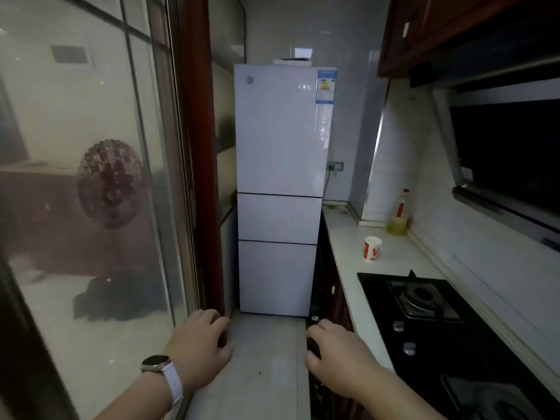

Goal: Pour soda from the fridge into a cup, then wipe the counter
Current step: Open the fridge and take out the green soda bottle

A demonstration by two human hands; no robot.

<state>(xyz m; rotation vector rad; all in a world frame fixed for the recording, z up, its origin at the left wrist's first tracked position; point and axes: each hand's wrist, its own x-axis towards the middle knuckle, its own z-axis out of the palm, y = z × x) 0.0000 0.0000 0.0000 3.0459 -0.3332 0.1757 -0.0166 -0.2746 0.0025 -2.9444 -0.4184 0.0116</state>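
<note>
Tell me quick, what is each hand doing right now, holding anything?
Left hand: open, fingers relaxed, holding nothing.
Right hand: open, fingers relaxed, holding nothing.

Fridge (pixel 280 189): white, glossy, three doors stacked, all closed. It stands upright at the far end of the aisle. Energy label (pixel 326 86) sits at the top right corner of the upper door.

Counter (pixel 345 237): pale top running along the right side, starting at the fridge's right flank and coming near.

Cup (pixel 372 248): white with red print, probably paper. It is upright with its mouth open, on the far stretch of the counter, about mid-depth, well apart from the fridge. Contents not visible from this angle.
</note>
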